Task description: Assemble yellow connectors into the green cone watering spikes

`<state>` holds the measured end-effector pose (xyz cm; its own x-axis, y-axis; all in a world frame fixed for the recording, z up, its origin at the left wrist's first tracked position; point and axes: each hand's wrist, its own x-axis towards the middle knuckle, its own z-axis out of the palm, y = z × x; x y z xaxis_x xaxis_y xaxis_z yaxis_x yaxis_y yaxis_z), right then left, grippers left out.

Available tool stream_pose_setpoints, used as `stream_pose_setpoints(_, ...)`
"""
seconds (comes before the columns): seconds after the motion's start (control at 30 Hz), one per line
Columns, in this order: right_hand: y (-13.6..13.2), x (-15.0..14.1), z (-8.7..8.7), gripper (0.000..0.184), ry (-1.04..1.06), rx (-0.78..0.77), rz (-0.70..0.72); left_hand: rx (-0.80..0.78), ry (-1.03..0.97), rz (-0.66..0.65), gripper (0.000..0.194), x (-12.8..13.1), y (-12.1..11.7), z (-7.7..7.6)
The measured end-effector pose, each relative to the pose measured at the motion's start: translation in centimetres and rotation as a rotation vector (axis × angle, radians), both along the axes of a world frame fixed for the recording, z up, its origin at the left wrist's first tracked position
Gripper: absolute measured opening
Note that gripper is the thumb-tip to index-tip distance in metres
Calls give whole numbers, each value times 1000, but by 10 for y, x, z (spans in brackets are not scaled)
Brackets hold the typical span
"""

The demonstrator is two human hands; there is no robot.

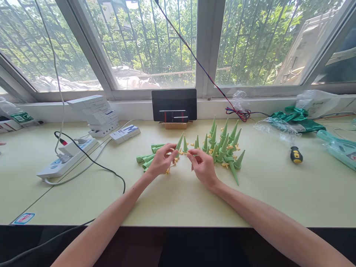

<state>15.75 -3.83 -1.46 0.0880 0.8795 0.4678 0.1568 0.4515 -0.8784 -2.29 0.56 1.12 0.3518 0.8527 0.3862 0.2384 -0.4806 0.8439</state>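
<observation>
My left hand point(161, 161) is closed around a pale green plastic spike point(180, 141), whose pointed end sticks up past the fingers. To its right, my right hand point(203, 167) pinches a small yellow valve piece point(185, 152) at the fingertips, close to the left hand. Beyond the fingers stands another green spike point(185, 144). Many similar spikes with yellow valves form a cluster point(223, 150) right of my right hand, mostly point up; one spike point(233, 173) lies tilted towards me. Green tubes point(147, 158) lie on the left, partly hidden behind my left hand.
A dark tablet point(174, 100) and a phone point(175, 116) lean by the window. On the left are a power strip point(66, 157), cables and white boxes point(97, 115). A screwdriver point(296, 155), green packaging point(294, 118) and clear plastic lie on the right of the table point(178, 207).
</observation>
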Motion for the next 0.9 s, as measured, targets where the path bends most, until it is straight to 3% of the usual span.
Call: stream_pose_setpoints(0.9,-4,-1,7,25,-53,4,4,-44,-22,38,25,2,-6,4)
